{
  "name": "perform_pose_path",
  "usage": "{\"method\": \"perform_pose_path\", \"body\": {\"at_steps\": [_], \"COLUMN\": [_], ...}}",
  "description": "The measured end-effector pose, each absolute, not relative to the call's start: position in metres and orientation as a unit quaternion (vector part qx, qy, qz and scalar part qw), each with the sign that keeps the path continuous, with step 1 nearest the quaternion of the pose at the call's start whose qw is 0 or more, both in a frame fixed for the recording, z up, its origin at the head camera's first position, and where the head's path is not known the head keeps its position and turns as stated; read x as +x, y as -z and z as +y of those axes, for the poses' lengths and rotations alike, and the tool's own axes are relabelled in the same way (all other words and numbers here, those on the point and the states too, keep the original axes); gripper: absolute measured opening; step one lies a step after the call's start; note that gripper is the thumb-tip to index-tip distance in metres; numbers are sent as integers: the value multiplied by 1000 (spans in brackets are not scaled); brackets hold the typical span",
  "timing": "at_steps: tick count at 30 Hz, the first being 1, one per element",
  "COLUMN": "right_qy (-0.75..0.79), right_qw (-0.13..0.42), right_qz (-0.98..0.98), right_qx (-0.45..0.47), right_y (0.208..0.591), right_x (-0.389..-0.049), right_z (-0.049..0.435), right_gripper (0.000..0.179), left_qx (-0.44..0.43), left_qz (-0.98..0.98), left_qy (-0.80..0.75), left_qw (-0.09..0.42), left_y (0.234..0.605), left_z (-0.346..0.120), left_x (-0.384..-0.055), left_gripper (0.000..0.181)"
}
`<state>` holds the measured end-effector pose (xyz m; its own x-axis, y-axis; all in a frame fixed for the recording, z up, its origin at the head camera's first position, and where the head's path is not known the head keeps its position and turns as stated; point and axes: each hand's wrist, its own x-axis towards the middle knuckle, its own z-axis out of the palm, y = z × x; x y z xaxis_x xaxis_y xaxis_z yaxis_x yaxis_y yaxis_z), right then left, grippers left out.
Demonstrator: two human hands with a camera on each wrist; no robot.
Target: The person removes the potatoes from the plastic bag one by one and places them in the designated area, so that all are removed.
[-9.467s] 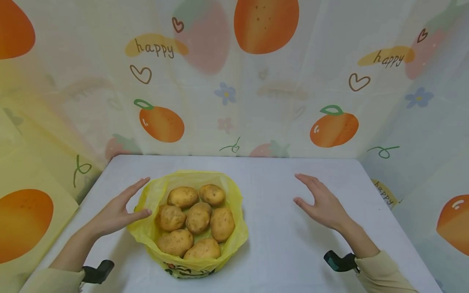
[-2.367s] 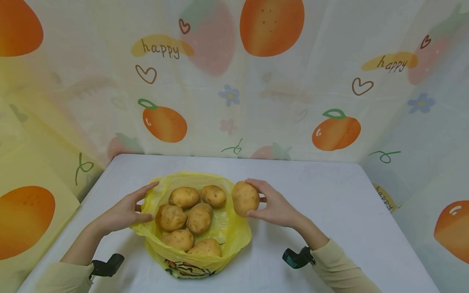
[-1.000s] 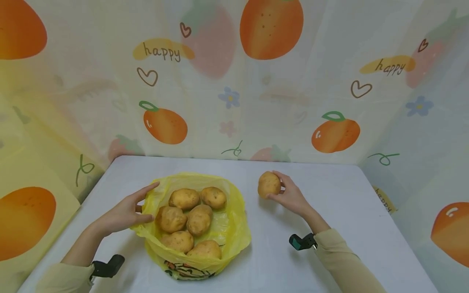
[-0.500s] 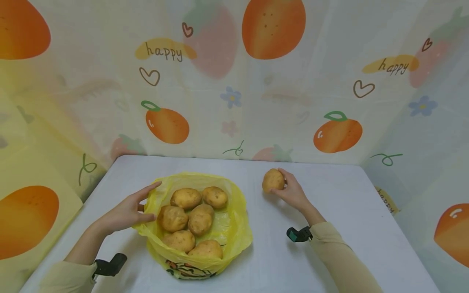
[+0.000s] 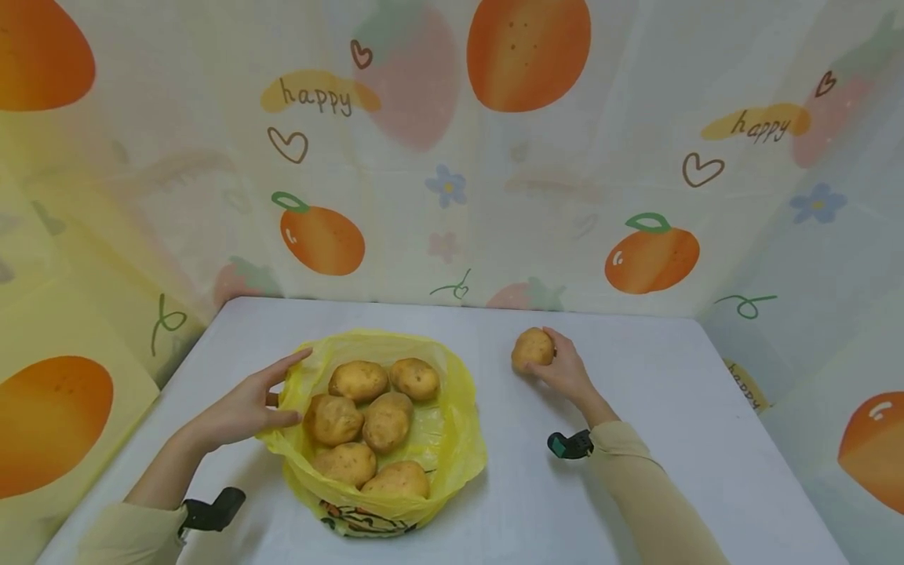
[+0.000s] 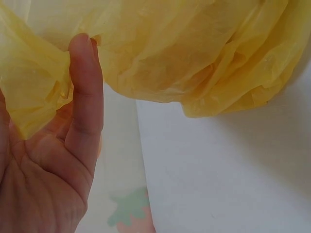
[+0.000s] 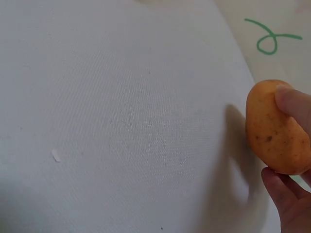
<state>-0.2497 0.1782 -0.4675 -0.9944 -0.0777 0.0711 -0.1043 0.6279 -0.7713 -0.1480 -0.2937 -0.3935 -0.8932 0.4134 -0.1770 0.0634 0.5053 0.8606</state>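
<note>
A yellow plastic bag point(image 5: 459, 439) stands wide open on the white table in the head view, with several potatoes point(image 5: 387, 422) inside. At its left rim, my left hand point(image 5: 236, 408) grips the thin plastic. The left wrist view shows the bag's edge point(image 6: 36, 82) tucked between the fingers and thumb of the left hand point(image 6: 53, 170). To the right of the bag, near the back of the table, my right hand point(image 5: 568, 373) holds one potato point(image 5: 531, 350) between thumb and fingers. In the right wrist view that potato point(image 7: 272, 131) casts a shadow on the cloth.
The white table point(image 5: 678, 439) extends to the right of the bag. A patterned curtain point(image 5: 523, 227) hangs behind it and along both sides. Each wrist carries a small black camera point(image 5: 215, 510). A tiny white scrap point(image 7: 56, 155) lies on the cloth.
A potato has left the bag in my right hand and moved right and back over the table. In the last half second it shifted slightly right. The left hand took hold of the bag's rim.
</note>
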Motion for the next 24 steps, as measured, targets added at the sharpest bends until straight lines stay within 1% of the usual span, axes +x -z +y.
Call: {"method": "perform_pose_path", "body": {"at_steps": [7,16,24], "right_qy": [-441,-441,-436], "right_qw": [26,23,32], "right_qz": [-896,-897,-898], "right_qx": [49,38,53], "right_y": [472,474,477], "right_x": [-254,-254,-256], "right_z": [177,174,174], "right_gripper": [77,80,79], "left_qx": [146,141,143], "left_qz": [842,849,848], "left_qy": [-485,-477,-477], "left_qw": [184,181,178], "left_y": [394,392,392], "left_z": [-293,-292,-291], "left_x": [-148,-147,-148], "left_gripper": [88,88,88]}}
